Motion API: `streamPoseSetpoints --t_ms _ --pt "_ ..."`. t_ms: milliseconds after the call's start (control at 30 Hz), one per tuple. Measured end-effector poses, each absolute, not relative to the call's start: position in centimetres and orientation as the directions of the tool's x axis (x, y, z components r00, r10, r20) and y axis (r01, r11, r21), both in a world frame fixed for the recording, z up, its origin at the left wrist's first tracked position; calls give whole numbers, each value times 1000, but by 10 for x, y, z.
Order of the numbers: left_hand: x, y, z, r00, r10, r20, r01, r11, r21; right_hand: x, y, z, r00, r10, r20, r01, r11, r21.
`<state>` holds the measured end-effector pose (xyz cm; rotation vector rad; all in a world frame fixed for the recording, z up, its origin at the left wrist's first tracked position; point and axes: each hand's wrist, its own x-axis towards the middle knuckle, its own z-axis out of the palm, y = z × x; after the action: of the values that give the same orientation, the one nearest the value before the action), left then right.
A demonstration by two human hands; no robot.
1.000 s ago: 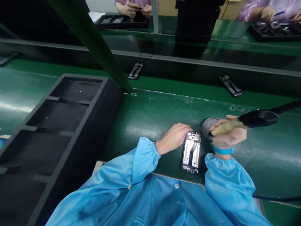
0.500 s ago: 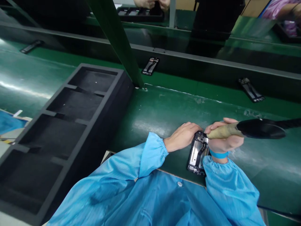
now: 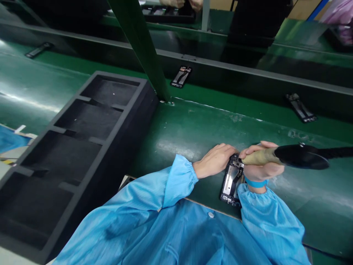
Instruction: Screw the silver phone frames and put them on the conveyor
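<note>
An opened phone (image 3: 230, 184), its inner parts and dark ribbon cable showing, lies on the green bench near my body. My left hand (image 3: 216, 159) is at the phone's upper left corner, fingers close together and curled over its top edge, the fingertips partly hidden. Wrapped around the tan grip of a corded hand tool (image 3: 260, 156) is my right hand (image 3: 266, 170). The tool lies almost level, its narrow end at the phone's top part and its wide black rear to the right. The tip is too small to make out.
A black foam tray (image 3: 106, 147) with several compartments stands to the left. Other opened phones lie on the far green strip: one at the left (image 3: 38, 50), one in the middle (image 3: 181, 77), one at the right (image 3: 301, 108). A green post (image 3: 143, 51) rises behind the tray. Another person's hands (image 3: 187, 3) show beyond.
The tool's black rear has dipped slightly and shifted a little left. Both hands stay at the phone. The view has shifted slightly, and a person's arm at the far right has mostly left it.
</note>
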<state>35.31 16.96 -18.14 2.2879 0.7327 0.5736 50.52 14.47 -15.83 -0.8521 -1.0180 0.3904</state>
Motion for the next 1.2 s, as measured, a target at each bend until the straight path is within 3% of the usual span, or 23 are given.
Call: streamPoseSetpoints --t_ms 400,633,1200 --pt "351 169 -178 749 636 184 358 -623 696 499 147 -158 517 641 567 105 610 -785" --pt "348 168 -178 714 668 211 356 -606 711 539 150 -136 712 451 538 219 586 -780" --pt "343 167 -178 706 665 245 360 -634 684 545 149 -149 668 524 528 206 551 -808"
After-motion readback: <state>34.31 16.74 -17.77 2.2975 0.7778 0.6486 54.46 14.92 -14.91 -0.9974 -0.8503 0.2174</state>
